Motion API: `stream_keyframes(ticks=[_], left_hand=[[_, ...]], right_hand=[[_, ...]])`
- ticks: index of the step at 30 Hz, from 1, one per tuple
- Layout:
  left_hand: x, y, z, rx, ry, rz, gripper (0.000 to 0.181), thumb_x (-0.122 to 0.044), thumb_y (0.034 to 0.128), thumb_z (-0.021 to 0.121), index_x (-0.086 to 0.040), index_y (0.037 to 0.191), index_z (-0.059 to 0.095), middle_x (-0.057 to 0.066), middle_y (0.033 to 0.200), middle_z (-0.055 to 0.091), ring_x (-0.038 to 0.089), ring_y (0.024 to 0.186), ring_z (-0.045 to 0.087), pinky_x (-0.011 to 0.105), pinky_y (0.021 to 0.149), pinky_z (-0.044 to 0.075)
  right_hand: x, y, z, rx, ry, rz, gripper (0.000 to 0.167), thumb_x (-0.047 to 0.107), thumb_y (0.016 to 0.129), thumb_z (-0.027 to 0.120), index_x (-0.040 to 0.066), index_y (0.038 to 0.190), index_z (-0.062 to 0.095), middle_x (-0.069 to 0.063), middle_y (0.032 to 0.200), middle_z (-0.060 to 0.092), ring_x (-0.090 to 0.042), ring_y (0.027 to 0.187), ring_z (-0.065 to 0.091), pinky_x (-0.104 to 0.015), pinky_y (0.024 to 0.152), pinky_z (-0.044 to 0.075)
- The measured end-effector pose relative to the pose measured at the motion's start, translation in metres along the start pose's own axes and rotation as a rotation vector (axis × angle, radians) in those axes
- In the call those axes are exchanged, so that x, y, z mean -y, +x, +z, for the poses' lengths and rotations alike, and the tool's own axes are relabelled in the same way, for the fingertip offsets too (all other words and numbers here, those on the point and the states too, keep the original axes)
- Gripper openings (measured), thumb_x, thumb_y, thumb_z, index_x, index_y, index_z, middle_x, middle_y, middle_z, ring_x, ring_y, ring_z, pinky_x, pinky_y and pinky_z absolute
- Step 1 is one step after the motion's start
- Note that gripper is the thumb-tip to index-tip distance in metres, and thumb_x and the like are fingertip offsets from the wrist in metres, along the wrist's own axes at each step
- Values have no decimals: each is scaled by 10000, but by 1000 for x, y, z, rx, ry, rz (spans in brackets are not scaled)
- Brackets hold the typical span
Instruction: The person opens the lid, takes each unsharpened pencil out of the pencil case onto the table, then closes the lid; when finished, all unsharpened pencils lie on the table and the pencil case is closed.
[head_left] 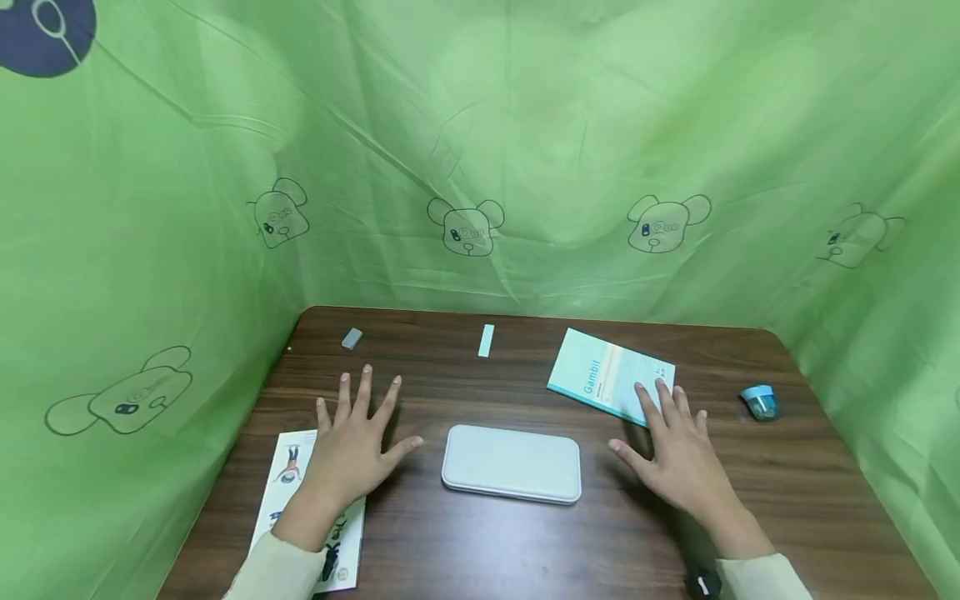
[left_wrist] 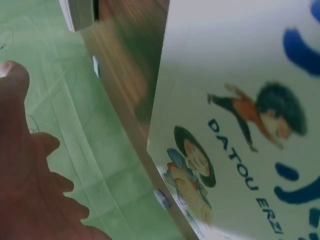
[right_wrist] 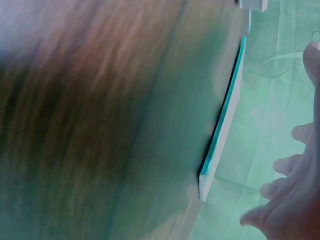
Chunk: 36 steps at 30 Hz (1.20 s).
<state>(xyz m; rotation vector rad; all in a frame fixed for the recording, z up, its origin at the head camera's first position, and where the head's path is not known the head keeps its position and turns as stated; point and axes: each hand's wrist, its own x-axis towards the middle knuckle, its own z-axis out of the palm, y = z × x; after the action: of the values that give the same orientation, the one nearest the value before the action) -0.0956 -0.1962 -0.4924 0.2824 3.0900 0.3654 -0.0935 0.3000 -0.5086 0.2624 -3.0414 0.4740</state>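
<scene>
My left hand is spread palm down above a white picture booklet, holding nothing. The left wrist view shows the booklet's cartoon figures and lettering large, with the hand apart from it. My right hand is likewise spread, its fingertips overlapping the lower right corner of a light blue notebook in the head view. In the right wrist view a gap shows between those fingers and the notebook. Between the hands lies a closed white rectangular case.
On the brown wooden table, a small grey-blue block like an eraser lies at the back left. A pale narrow strip is at the back middle. A small blue container sits at the right. Green cloth surrounds the table's back and sides.
</scene>
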Motion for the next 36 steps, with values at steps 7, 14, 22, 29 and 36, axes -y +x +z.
stream_keyframes(ticks=[7,14,22,29,36], left_hand=[[-30,-9,5,104,-313,171,857,-559,1052,727,-170,1742,400,157,1748,481,440,1586,506,669,1294,429],[-61,-13,25,198,-399,202,998,-532,939,877,-207,1747,392,251,1771,399,540,1605,425,737,1242,455],[-70,-13,40,203,-355,221,1074,-368,916,936,-208,1776,313,321,1745,384,551,1564,470,683,1206,518],[-72,-11,42,189,-322,220,1120,-305,899,951,-232,1789,273,255,1723,460,546,1560,472,691,1211,513],[-76,-11,49,218,-339,184,1165,-272,894,953,-250,1800,221,249,1757,404,545,1602,387,698,1225,496]], right_hand=[[28,-4,0,114,245,-95,829,522,1090,692,80,1727,398,-283,1755,415,-560,1594,427,-781,1251,394],[74,-4,16,225,296,-185,801,584,998,791,84,1595,601,-189,1578,659,-422,1478,623,-646,1205,531],[93,-12,28,199,181,-327,964,497,857,955,98,1638,556,-237,1639,573,-482,1477,594,-682,1194,525],[92,-15,30,202,163,-305,979,434,855,960,106,1666,521,-234,1646,575,-479,1483,591,-691,1211,510],[84,-10,28,201,165,-316,1040,492,819,971,69,1658,525,-204,1618,625,-430,1439,646,-656,1168,560]])
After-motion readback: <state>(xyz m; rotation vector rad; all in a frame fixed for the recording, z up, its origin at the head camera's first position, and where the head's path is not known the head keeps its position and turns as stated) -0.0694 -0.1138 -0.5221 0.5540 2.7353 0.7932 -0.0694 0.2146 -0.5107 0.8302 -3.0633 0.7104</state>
